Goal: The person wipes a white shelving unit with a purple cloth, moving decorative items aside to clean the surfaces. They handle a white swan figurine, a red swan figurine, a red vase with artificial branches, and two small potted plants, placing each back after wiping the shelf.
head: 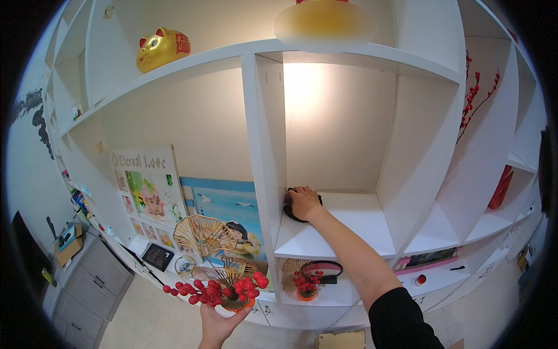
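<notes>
My left hand (219, 325) holds an orange pot (242, 304) from below, in front of the shelving. Red artificial berries (209, 293) and gold openwork fan leaves (205, 235) rise from the pot. My right hand (305, 203) reaches into a lit white shelf compartment (348, 218). Under its palm and fingers is a black item (296, 216), apparently a cloth, pressed on the shelf board near the left divider. Most of that item is hidden by the hand.
A golden piggy bank (163, 50) stands on the shelf above. Photo panel (150, 196) and blue picture (213, 196) lean in the left compartment, near a black tablet-like item (158, 256). Below, another berry pot (307, 293) stands beside a black-handled object (327, 278).
</notes>
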`<state>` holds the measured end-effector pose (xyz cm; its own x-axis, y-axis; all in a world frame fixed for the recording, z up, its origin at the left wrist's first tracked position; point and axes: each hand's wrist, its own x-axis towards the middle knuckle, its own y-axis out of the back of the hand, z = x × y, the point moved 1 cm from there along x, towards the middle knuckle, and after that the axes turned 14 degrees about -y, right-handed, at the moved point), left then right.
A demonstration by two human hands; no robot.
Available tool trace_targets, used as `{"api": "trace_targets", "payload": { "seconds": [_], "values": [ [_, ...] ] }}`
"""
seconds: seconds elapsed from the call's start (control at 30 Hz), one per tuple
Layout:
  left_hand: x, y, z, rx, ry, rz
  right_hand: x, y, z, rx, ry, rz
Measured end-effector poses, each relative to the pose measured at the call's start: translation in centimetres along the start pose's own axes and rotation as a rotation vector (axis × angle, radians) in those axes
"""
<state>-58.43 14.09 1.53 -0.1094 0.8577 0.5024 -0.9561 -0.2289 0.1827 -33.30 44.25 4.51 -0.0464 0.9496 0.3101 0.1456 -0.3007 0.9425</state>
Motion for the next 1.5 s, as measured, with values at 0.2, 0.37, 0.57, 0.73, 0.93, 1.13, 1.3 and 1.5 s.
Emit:
{"api": "trace_targets", "payload": {
  "seconds": [0.2,0.37,0.57,0.73,0.93,1.13,1.3,1.5],
  "values": [
    [0.1,-1.0,-0.1,-0.014,-0.122,0.097,-5.2,0.5,1.1,0.207,0.342,0.104],
    [0.1,-1.6,-0.4,0.016,-0.152,0.076,-12.2,4.3,-0.9,0.347,0.541,0.068],
    [0.5,-3.4,1.2,-0.030,-0.060,-0.112,-16.7,6.4,0.5,0.440,0.581,0.036],
    [0.5,-5.9,3.8,-0.074,-0.135,-0.067,-20.7,8.1,5.9,0.281,0.294,0.143],
    [3.7,-10.0,6.7,0.064,-0.270,-0.343,-25.9,9.2,11.3,0.178,0.073,0.375],
    [7.8,-15.4,7.1,-0.055,-0.356,-0.288,-25.6,7.6,11.4,0.185,0.082,0.487],
    [11.7,-19.9,4.5,-0.134,-0.426,-0.332,-25.8,7.8,11.0,0.228,0.070,0.504],
    [13.5,-25.2,5.5,-0.250,-0.394,-0.435,-26.3,8.3,11.2,0.217,0.035,0.521]
  ]
}}
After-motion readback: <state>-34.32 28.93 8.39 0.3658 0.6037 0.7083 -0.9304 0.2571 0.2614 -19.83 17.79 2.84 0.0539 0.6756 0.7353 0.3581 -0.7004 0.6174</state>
